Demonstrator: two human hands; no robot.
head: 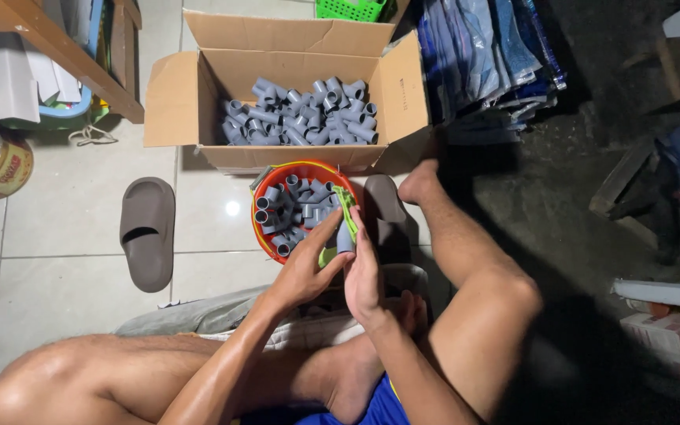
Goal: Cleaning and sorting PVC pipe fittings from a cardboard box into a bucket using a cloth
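Both hands meet above the near rim of the orange basin (260,228) on the floor. The left hand (306,271) and right hand (362,275) together pinch a grey pipe fitting (345,238) wrapped in a green cloth (345,206). The fitting looks light, stiff and smooth; the barrel is probably the best place to hold it.

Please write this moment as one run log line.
left hand: grey pipe fitting | right hand: green cloth | orange basin ahead

A short grey plastic pipe fitting (345,236) — upright, part-wrapped in a bright green cloth (345,206) — held just above an orange basin's rim (259,236).
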